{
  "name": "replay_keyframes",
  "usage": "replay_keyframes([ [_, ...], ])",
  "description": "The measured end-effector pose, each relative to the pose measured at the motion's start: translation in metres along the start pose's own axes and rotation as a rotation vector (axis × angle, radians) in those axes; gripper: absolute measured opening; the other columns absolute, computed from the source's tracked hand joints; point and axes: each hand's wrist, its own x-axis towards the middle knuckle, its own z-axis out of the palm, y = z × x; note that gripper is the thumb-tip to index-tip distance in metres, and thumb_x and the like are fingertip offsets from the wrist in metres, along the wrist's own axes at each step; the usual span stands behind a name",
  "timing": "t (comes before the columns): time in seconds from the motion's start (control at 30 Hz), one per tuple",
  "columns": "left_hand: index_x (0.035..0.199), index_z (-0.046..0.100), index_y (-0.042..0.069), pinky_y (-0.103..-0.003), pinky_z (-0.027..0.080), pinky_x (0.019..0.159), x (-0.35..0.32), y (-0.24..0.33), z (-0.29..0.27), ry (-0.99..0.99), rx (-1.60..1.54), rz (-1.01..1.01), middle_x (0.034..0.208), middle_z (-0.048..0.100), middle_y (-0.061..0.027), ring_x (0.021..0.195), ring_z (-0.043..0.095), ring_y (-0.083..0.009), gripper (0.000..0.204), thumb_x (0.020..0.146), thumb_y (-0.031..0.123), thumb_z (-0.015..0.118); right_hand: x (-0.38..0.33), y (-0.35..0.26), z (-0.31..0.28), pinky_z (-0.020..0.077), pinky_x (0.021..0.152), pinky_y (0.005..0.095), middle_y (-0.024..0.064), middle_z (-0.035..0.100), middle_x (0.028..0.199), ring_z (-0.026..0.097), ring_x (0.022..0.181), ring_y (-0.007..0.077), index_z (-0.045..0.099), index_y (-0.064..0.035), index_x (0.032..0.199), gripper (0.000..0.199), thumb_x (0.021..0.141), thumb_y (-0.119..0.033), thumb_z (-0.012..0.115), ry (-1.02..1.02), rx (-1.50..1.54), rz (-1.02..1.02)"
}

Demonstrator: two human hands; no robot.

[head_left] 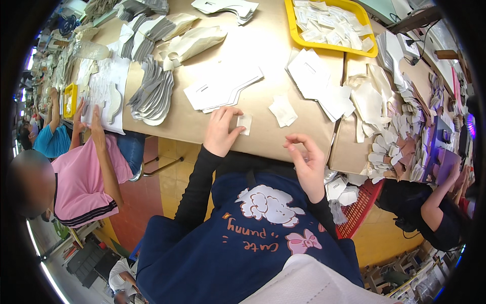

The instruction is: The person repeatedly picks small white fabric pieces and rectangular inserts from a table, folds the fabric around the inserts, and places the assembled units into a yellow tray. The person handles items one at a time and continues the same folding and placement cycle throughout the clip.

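Note:
A small whitish square piece (245,124) lies on the brown-covered table near its front edge. My left hand (218,133) is at its left side, fingers curved and thumb apart from them, the thumb tip at the piece's edge. To the right, my right hand (308,164) hovers at the table edge, fingers loosely bent, with nothing visible in it. Between and beyond my hands are a few small whitish pieces (283,111), overlapping. Farther off lie a stack of white cut panels with a slot (223,88) and another white stack (311,76).
A yellow tray (373,46) full of small whitish pieces stands at the far right. Grey-white curved stacks (152,93) and cream pieces (195,43) lie left. More cut pieces (372,101) cover the right table. A co-worker in pink (88,177) sits at left; a red crate (360,207) is below right.

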Motion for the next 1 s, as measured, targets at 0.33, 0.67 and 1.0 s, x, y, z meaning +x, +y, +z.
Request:
replay_keyframes([
  [0.33, 0.108, 0.062, 0.006, -0.038, 0.043, 0.095, 0.013, 0.018, 0.013, -0.018, 0.014, -0.091, 0.117, 0.051, -0.0128, 0.111, 0.051, -0.0306, 0.039, 0.072, 0.004, 0.078, 0.001, -0.005, 0.009, 0.0317, 0.051, 0.0219, 0.0039, 0.063, 0.108, 0.033, 0.053, 0.0048, 0.065, -0.0018, 0.115, 0.024, 0.091, 0.0, 0.064, -0.1, -0.312, -0.051],
  [0.67, 0.093, 0.065, 0.002, -0.028, 0.051, 0.076, 0.018, 0.05, 0.013, -0.279, -0.633, -0.206, 0.088, 0.065, -0.0041, 0.08, 0.063, -0.0138, 0.008, 0.088, 0.003, 0.071, 0.003, 0.002, 0.009, 0.0352, 0.05, 0.0234, 0.0052, 0.063, 0.11, 0.037, 0.054, 0.0044, 0.065, -0.0008, 0.115, 0.024, 0.092, -0.005, 0.066, 0.025, -0.288, -0.059],
  [1.0, 0.116, 0.07, -0.001, -0.032, 0.048, 0.095, 0.019, 0.092, 0.02, -0.34, -1.13, -0.089, 0.121, 0.061, -0.0107, 0.109, 0.059, -0.0194, 0.024, 0.093, 0.002, 0.065, 0.0, 0.0, -0.01, 0.0277, 0.049, 0.0163, -0.0038, 0.062, 0.079, 0.047, 0.06, -0.0013, 0.065, -0.0021, 0.1, 0.013, 0.099, -0.015, 0.065, 0.079, 0.374, 0.112],
])
